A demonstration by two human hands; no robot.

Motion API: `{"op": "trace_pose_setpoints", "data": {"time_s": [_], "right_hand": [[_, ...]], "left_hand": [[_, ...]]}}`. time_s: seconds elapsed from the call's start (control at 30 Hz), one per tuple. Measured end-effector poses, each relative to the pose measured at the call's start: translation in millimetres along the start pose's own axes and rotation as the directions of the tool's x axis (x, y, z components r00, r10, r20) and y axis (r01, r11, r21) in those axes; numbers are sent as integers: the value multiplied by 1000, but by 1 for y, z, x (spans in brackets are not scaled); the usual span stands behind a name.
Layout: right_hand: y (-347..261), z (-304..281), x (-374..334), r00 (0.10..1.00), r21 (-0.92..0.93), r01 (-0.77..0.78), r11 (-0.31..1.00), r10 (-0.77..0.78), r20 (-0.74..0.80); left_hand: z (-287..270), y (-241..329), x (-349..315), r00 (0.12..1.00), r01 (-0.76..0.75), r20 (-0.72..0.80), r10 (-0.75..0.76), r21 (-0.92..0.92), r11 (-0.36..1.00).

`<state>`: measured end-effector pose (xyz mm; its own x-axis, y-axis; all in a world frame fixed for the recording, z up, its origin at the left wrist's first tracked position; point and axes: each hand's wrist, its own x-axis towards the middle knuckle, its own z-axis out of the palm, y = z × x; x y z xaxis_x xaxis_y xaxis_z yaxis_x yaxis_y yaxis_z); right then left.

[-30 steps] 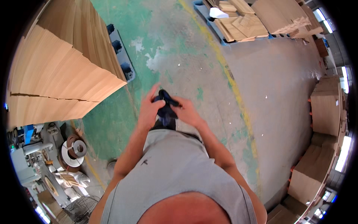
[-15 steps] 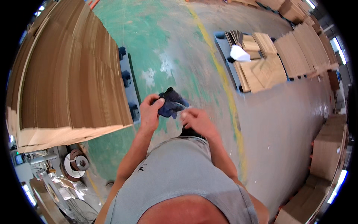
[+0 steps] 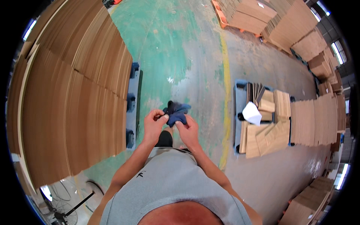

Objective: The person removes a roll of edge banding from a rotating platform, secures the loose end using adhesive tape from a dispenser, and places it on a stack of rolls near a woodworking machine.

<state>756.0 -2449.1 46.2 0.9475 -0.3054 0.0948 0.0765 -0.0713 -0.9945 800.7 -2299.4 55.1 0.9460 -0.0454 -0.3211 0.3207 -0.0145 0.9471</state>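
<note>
In front of my waist I hold a crumpled dark blue and black work glove (image 3: 177,113). My left hand (image 3: 153,124) pinches its left edge between thumb and fingers. On the other side, my right hand (image 3: 187,131) grips the lower right part with thumb and bent fingers. The glove hangs above the floor, and its upper right end is slightly blurred. Folds hide whether it is one glove or a pair.
At my left, a tall stack of brown cardboard sheets (image 3: 71,97) rests on a blue pallet (image 3: 131,123). Another blue pallet (image 3: 237,135) at right carries cardboard pieces and white paper (image 3: 252,113). A fan's base (image 3: 95,187) shows lower left. A yellow line (image 3: 226,90) crosses the floor (image 3: 168,48).
My right hand has come left and taken hold of the glove, having been apart from it. The view has swung, so the right pallet sits lower and the far stacks show more.
</note>
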Motion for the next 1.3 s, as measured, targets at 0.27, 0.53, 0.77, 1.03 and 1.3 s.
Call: {"op": "trace_pose_setpoints", "data": {"time_s": [0.27, 0.53, 0.77, 1.03, 1.3], "right_hand": [[27, 2, 196, 912, 159, -408, 899, 407, 41], [9, 32, 417, 897, 603, -380, 702, 438, 56], [66, 75, 604, 791, 368, -608, 703, 499, 355], [58, 166, 825, 628, 129, -699, 703, 518, 581], [53, 285, 985, 436, -84, -692, 717, 508, 743]], "left_hand": [[38, 44, 198, 991, -57, 126, 51, 50, 997], [38, 144, 386, 942, -333, -2, 336, 126, 934], [27, 189, 546, 880, -367, -187, 436, 315, 875], [0, 279, 707, 786, -206, -425, 449, 505, 838], [-43, 302, 849, 886, -86, -460, 53, -51, 995]]}}
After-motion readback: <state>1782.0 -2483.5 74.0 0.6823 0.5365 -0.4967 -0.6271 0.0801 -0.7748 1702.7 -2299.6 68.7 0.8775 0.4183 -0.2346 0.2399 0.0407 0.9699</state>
